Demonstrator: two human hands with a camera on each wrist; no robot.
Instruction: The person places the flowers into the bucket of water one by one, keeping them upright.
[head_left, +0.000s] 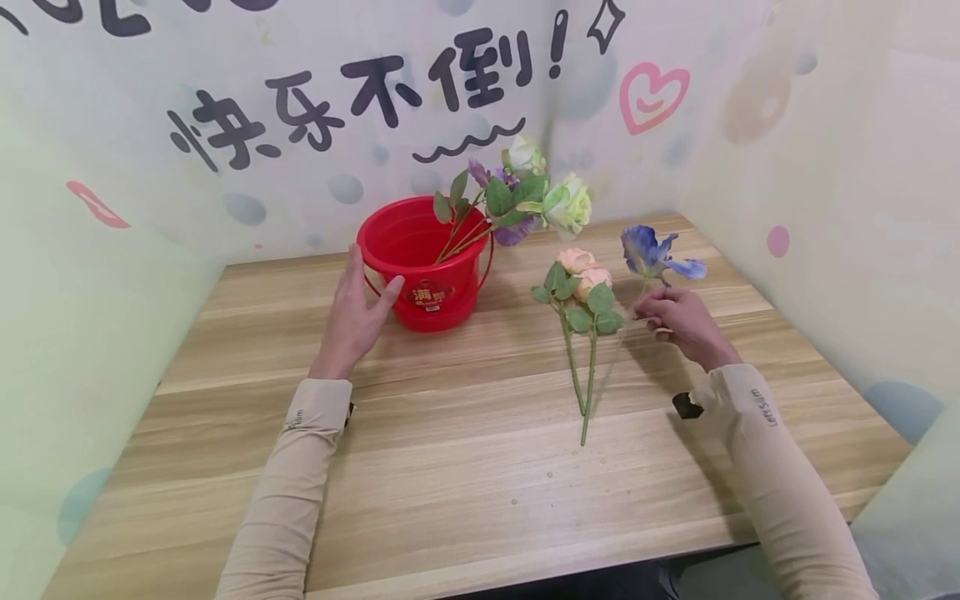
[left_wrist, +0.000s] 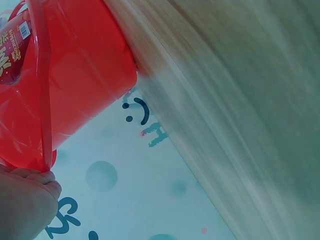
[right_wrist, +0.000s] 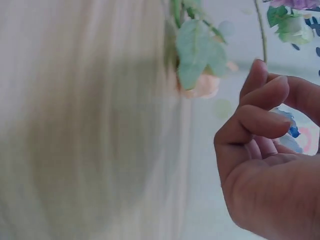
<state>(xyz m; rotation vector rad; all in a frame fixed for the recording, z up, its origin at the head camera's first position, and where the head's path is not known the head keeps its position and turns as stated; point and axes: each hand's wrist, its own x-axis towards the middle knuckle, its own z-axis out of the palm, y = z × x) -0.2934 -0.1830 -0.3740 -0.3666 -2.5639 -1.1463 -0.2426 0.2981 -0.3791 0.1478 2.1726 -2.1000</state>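
My left hand (head_left: pixel 352 312) rests against the left side of a red plastic bucket (head_left: pixel 435 312), fingers near its rim and thumb apart on the front. The left wrist view also shows this hand (left_wrist: pixel 27 200) at the bucket's rim. Pale green-white roses (head_left: pixel 567 206) and purple flowers (head_left: pixel 514 232) lean out of the bucket to the right. With thumb and fingertips, my right hand (head_left: pixel 682 321) pinches the stem of a blue iris (head_left: pixel 652 254), whose bloom is above the table. Close to that hand's left, two peach roses (head_left: pixel 592 282) with green stems lie on the table.
The wood-grain table (head_left: pixel 450 467) is bounded by a printed wall (head_left: pixel 315 192) at the back and pale walls at both sides. The bucket's thin red handle (head_left: pixel 487 265) hangs down its side.
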